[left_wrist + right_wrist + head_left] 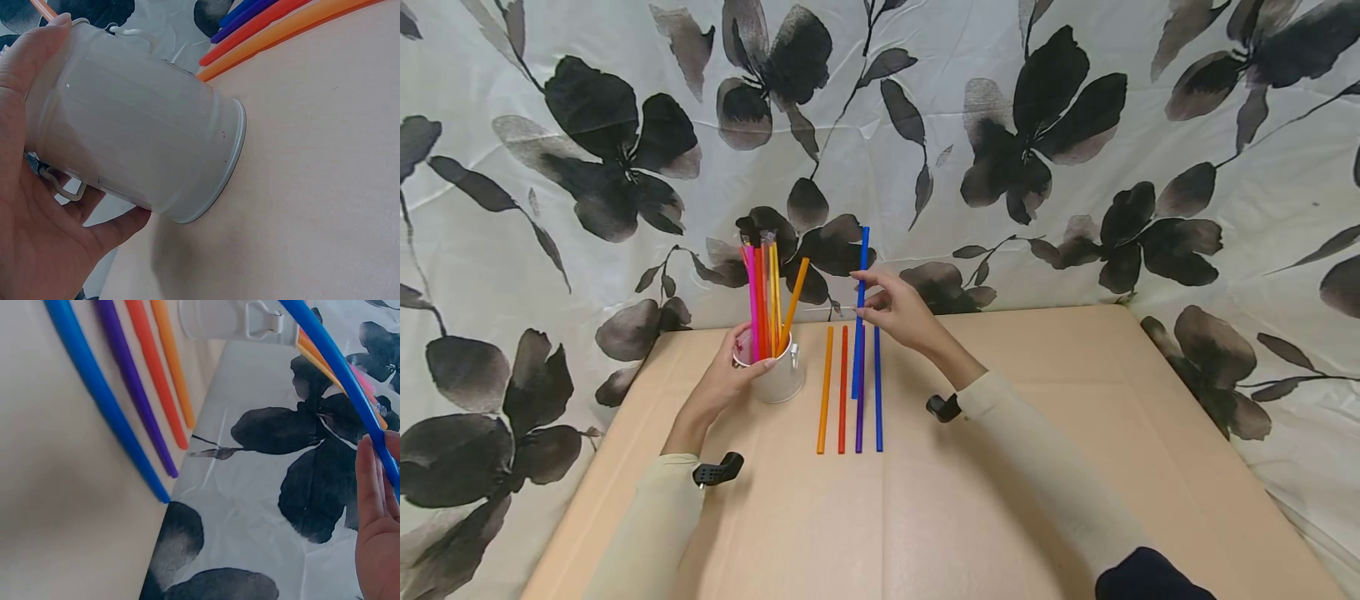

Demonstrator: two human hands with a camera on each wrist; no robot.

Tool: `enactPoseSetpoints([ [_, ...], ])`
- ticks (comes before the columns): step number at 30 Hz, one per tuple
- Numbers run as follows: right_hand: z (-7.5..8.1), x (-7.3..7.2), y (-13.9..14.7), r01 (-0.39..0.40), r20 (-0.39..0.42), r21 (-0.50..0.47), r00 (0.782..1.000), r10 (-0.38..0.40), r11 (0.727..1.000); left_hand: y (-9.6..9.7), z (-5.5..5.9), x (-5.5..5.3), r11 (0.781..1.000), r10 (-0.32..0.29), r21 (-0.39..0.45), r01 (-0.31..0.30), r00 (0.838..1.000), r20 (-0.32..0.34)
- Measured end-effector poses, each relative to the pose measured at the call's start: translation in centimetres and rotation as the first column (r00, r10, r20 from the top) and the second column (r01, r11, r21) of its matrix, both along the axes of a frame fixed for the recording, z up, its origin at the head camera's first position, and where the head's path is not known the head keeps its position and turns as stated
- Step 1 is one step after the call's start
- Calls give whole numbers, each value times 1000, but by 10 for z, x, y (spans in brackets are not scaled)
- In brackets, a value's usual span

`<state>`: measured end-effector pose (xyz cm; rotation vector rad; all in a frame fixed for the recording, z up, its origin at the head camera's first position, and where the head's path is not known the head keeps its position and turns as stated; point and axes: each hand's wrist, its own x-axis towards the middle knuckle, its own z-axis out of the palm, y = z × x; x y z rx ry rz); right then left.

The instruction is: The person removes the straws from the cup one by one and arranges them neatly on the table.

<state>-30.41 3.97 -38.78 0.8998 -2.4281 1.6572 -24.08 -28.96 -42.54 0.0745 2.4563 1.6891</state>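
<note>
My left hand [722,379] grips a small white pail [778,382] near its rim, thumb on the near side. Several long pink, red, orange and yellow straw-like sticks [762,300] stand in it, and one orange stick [795,302] leans right. My right hand [898,310] pinches a blue straw-like stick [340,372] between thumb and fingers, held upright above the table's far edge. Below it lie an orange stick [825,392], a red stick [842,392], a purple stick [861,425] and another blue stick [878,392], side by side.
The light wooden table [1015,467] extends to both sides and toward me. Behind it hangs a white cloth [910,208] with dark flowers, close to the far edge. Small wire loops stick out from the pail's sides.
</note>
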Motion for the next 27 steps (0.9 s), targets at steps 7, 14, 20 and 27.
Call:
enactPoseSetpoints([
  [7, -15, 0, 14, -43, 80, -7, 996, 44, 999, 1, -1, -1, 1000, 7, 0, -7, 1000, 3],
  [14, -27, -1, 28, -34, 136, 0, 990, 33, 999, 5, 1, 1, 1000, 17, 1, -17, 1000, 10],
  [20, -36, -3, 39, -57, 197, -11, 979, 58, 998, 3, -5, -4, 999, 32, 3, -32, 999, 17],
  [27, -50, -7, 51, -44, 264, 20, 964, 37, 999, -6, -29, -16, 999, 50, -9, -50, 999, -13],
])
